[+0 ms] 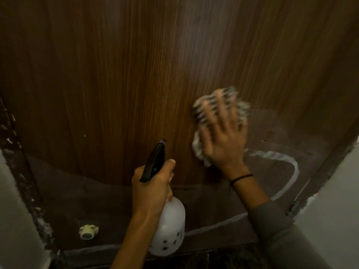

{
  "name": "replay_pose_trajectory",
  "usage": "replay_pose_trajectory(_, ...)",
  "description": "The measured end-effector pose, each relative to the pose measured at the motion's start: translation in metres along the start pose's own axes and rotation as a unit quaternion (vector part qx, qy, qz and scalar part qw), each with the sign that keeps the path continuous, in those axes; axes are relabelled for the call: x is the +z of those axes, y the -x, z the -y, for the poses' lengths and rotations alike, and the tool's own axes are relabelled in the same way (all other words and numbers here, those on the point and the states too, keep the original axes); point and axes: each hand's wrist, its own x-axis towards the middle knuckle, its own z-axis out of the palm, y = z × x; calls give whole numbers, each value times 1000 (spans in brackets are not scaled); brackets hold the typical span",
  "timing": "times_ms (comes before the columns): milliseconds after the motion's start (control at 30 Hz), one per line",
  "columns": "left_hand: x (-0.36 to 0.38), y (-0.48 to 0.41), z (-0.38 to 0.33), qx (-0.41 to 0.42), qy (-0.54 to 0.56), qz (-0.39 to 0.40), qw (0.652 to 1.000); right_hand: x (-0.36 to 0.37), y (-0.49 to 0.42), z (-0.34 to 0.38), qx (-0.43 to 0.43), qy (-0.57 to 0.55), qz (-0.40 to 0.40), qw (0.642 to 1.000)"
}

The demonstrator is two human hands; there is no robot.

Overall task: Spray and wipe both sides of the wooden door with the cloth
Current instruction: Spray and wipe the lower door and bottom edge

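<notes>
The dark wooden door fills the view, with vertical grain. My right hand lies flat with spread fingers on a striped cloth and presses it against the lower right of the door; hand and cloth are blurred by motion. My left hand grips the neck of a white spray bottle, whose black trigger head points up at the door. The bottle hangs below the cloth, to its left.
A dark floor strip runs below the door, marked with white chalky lines. A small pale fitting sits on it at lower left. Pale wall edges frame both sides, the right one close to my forearm.
</notes>
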Motion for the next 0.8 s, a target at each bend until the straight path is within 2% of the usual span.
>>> replay_pose_trajectory(100,2,1,0,14,-26,14,999,-8,-12,-28,166,-31,-57,984)
replay_pose_trajectory(200,2,3,-3,6,-10,4,1000,-8,-7,-21,258,-61,-94,960)
replay_pose_trajectory(267,2,5,-6,2,3,-7,1000,-1,0,-1,283,-61,-90,953)
replay_pose_trajectory(333,2,4,-6,10,-3,-9,1000,8,21,23,230,-51,-47,971)
replay_pose_trajectory(433,4,3,0,11,-23,-18,1000,19,79,51,42,-60,74,995)
replay_pose_trajectory(500,9,5,3,6,-20,-24,1000,22,110,47,-87,-46,114,989)
replay_pose_trajectory(567,15,7,5,-5,-7,-26,1000,21,126,30,-124,-27,123,984)
replay_pose_trajectory(633,20,6,8,-9,4,-19,1000,16,142,13,-36,-41,116,992)
replay_pose_trajectory(700,22,7,13,-7,1,-8,1000,10,164,-1,151,-77,90,981)
replay_pose_trajectory(800,22,9,19,-10,-10,16,1000,14,174,0,424,-141,0,895)
